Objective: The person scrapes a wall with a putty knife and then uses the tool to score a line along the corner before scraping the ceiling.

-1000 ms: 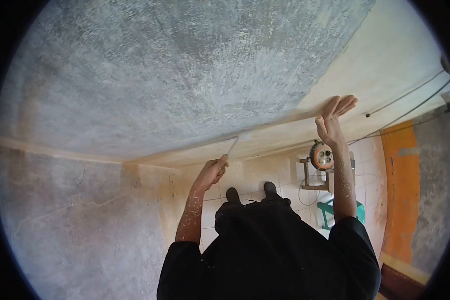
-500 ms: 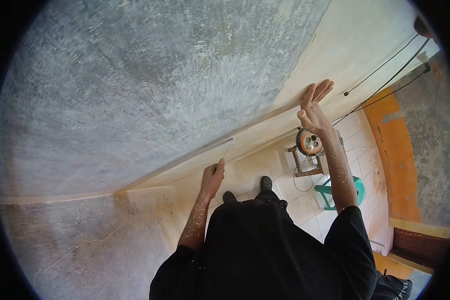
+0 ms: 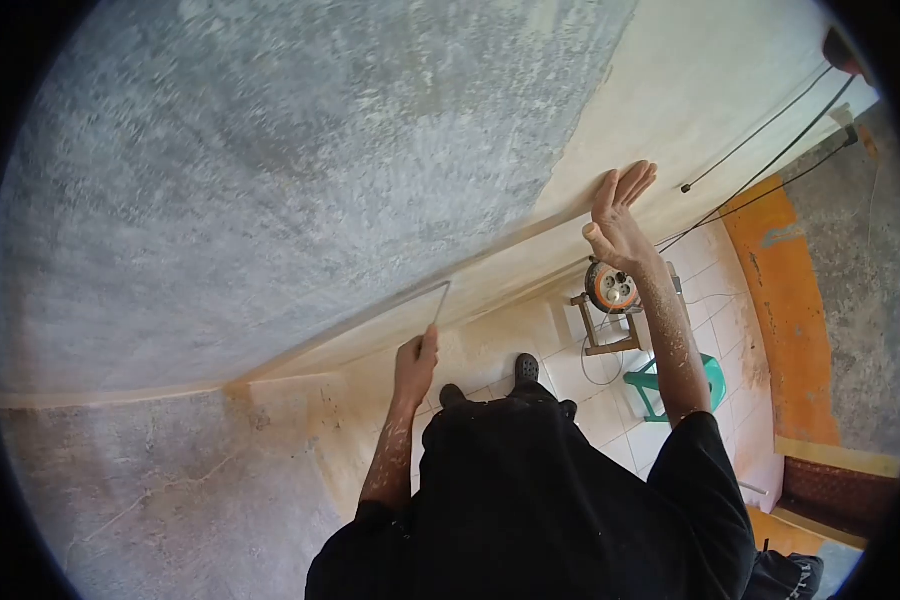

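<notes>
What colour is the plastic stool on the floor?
Green, seen in the head view.

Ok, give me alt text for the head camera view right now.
A person's left hand holds a thin tool at a patchy gray wall, the right hand open at its cream part. Below are a cable reel on a wooden stand and a green stool.

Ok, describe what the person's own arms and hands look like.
Loose black short sleeves reach down to around the elbows. Pale flecks are scattered over the left forearm and right forearm. The left hand and right hand are bare, with no gloves or wristwatch showing.
</notes>
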`<control>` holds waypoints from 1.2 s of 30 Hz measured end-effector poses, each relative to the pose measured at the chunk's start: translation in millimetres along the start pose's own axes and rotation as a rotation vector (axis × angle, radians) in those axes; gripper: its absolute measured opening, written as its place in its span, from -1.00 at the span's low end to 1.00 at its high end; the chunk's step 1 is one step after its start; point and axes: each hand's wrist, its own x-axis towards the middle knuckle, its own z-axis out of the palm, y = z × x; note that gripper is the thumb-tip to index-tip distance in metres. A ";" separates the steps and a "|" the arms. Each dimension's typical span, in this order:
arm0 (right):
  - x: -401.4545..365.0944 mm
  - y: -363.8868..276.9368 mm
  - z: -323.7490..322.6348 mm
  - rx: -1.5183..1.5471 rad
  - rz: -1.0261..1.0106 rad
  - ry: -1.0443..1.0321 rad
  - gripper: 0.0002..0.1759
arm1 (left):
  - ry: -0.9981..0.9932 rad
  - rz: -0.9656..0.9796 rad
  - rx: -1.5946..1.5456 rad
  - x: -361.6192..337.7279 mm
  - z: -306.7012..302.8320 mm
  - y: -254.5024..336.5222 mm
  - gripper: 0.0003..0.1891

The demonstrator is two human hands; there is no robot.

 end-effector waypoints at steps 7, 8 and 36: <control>-3.5 0.4 0.7 -0.006 -0.025 0.004 0.06 | 0.076 -0.016 -0.011 -13.9 8.1 -4.0 -0.40; -0.6 1.9 -0.1 -0.006 -0.038 0.006 0.06 | 0.068 -0.047 -0.012 -12.7 -1.6 -0.9 -0.40; 4.8 -11.4 -3.0 0.069 0.010 0.024 0.07 | 0.060 -0.018 -0.159 -3.5 20.9 -13.3 -0.48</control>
